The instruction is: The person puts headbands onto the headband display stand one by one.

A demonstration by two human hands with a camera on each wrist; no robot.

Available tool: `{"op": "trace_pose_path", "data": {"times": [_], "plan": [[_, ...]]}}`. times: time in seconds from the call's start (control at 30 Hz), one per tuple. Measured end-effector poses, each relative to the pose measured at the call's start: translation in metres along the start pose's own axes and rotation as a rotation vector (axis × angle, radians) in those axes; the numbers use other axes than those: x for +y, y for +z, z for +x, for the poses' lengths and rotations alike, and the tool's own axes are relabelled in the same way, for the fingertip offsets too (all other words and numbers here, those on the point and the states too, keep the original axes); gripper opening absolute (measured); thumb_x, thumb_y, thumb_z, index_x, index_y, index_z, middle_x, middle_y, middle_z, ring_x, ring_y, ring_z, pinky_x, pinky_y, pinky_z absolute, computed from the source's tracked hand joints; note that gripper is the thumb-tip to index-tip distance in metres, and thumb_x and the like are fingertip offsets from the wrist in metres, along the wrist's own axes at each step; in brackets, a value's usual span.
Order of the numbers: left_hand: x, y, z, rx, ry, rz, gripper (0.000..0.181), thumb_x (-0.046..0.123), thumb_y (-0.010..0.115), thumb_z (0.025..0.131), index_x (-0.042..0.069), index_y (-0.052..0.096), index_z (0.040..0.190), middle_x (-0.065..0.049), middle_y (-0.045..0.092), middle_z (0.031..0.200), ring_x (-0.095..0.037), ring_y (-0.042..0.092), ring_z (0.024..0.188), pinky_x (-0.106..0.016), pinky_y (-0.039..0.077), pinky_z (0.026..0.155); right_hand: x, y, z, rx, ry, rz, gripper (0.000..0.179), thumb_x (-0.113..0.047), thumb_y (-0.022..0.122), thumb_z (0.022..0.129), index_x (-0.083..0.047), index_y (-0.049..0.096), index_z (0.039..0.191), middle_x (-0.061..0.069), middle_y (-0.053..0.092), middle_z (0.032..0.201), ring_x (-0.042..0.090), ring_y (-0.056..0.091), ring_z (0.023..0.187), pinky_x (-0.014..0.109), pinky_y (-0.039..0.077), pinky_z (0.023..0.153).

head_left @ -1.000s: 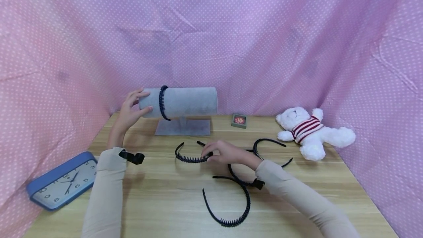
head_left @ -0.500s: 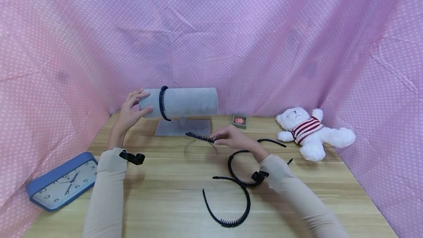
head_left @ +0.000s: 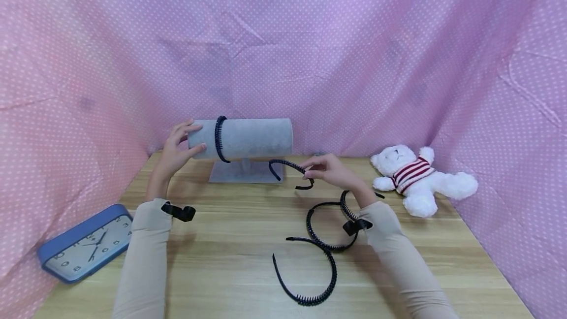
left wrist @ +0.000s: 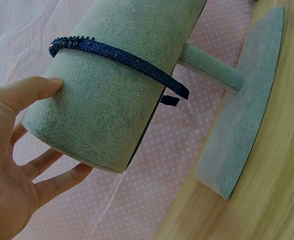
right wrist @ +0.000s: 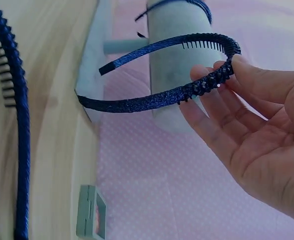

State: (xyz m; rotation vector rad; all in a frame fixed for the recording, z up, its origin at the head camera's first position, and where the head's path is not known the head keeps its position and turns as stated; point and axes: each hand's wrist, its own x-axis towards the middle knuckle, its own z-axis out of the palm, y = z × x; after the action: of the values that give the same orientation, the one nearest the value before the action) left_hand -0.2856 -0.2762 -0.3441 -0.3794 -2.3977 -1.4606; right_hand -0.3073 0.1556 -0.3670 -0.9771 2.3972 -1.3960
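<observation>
My left hand point(head_left: 176, 149) holds the left end of a grey velvet headband display stand point(head_left: 259, 137), thumb in front and fingers behind. Around the stand's roll, close to that hand, sits a dark toothed headband point(left wrist: 132, 62), its ends hanging past the underside. My right hand point(head_left: 334, 172) pinches another dark headband point(right wrist: 151, 102) by its beaded, toothed middle. In the head view this one is in the air before the stand's right end, its tips pointing down and apart from the roll. In the right wrist view the tips point toward the stand's base.
Several more headbands point(head_left: 311, 301) lie on the wooden table point(head_left: 212, 270), some below the right forearm. A small green box point(right wrist: 91, 212) stands near the back edge. At right lies a white teddy bear point(head_left: 412, 176); at left, a blue clock point(head_left: 86, 242).
The right hand has lifted the headband from the table and moved it up, back and rightward, turning its tips downward. The left hand stays on the display stand.
</observation>
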Motion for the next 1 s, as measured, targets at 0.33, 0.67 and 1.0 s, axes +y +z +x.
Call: {"op": "trace_pose_path", "data": {"times": [0.33, 0.67, 1.0], "plan": [[0.001, -0.001, -0.001, -0.008, -0.021, 0.002, 0.055, 0.001, 0.07, 0.094, -0.006, 0.049, 0.145, -0.022, 0.025, 0.164, -0.048, 0.03, 0.143, -0.067, 0.028, 0.116, 0.005, -0.03, -0.011, -0.005, 0.124, 0.082, 0.034, -0.004, 0.061, 0.1, 0.012, 0.062, 0.129, 0.031, 0.072, 0.109, 0.03, 0.072, 0.104, 0.032, 0.059, 0.093], [0.002, 0.001, -0.002, -0.013, -0.03, 0.022, 0.055, 0.003, 0.069, 0.095, -0.004, 0.05, 0.145, -0.021, 0.025, 0.164, -0.045, 0.033, 0.142, -0.061, 0.037, 0.111, 0.009, -0.046, -0.018, 0.027, 0.201, 0.05, 0.036, -0.008, 0.062, 0.1, 0.011, 0.062, 0.13, 0.026, 0.072, 0.116, 0.013, 0.072, 0.096, 0.038, 0.061, 0.09], [-0.001, 0.0, 0.0, -0.005, -0.006, -0.005, 0.055, 0.0, 0.07, 0.094, -0.006, 0.05, 0.144, -0.023, 0.025, 0.164, -0.046, 0.03, 0.143, -0.066, 0.028, 0.116, 0.011, -0.045, -0.013, 0.133, 0.254, 0.112, 0.04, -0.01, 0.062, 0.101, 0.01, 0.059, 0.135, 0.032, 0.058, 0.139, 0.043, 0.063, 0.122, 0.055, 0.054, 0.101]]}}
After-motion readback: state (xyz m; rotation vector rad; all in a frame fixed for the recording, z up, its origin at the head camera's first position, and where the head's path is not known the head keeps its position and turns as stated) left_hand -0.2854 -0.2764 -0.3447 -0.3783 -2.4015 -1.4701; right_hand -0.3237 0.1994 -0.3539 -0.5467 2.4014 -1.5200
